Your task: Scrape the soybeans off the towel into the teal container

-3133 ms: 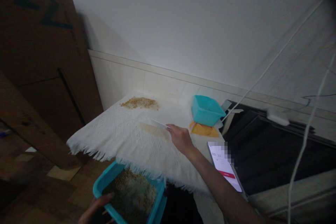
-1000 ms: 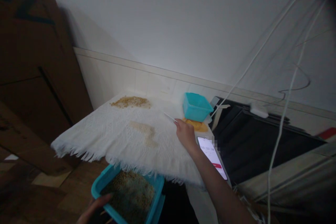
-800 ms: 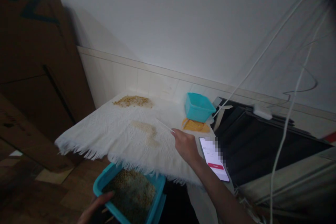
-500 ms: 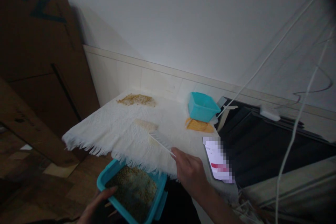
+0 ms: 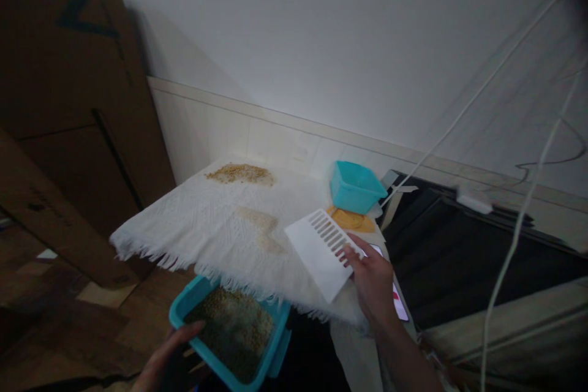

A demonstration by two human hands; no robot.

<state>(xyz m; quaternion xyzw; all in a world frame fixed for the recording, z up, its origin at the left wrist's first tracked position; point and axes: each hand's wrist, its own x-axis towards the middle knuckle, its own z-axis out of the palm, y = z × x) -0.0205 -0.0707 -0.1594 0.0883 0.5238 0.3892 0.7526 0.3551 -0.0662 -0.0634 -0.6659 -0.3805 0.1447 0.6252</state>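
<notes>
My left hand (image 5: pixel 177 349) grips the near left rim of a teal plastic basin (image 5: pixel 184 312), its thumb over the edge. Yellowish kernels and pale grains (image 5: pixel 248 318) lie inside the basin, which sits just below the fringed edge of a white cloth (image 5: pixel 184 220). In my right hand (image 5: pixel 370 272) is a flat white plastic scraper (image 5: pixel 316 257) with a row of slots, held above the right part of the cloth. Left of the scraper a thin patch of pale grains (image 5: pixel 264 229) lies on the cloth. Farther back is a pile of yellow kernels (image 5: pixel 241 173).
A smaller teal container (image 5: pixel 356 188) stands at the back right, beside a folded orange-yellow cloth (image 5: pixel 351 220). A phone (image 5: pixel 400 306) lies partly behind my right hand. White cables (image 5: pixel 519 214) hang at the right. Large cardboard boxes (image 5: pixel 68 73) stand at the left.
My right hand has moved right and turned the scraper from edge-on to broad face showing, away from the grain patch. The left hand and basin have hardly moved.
</notes>
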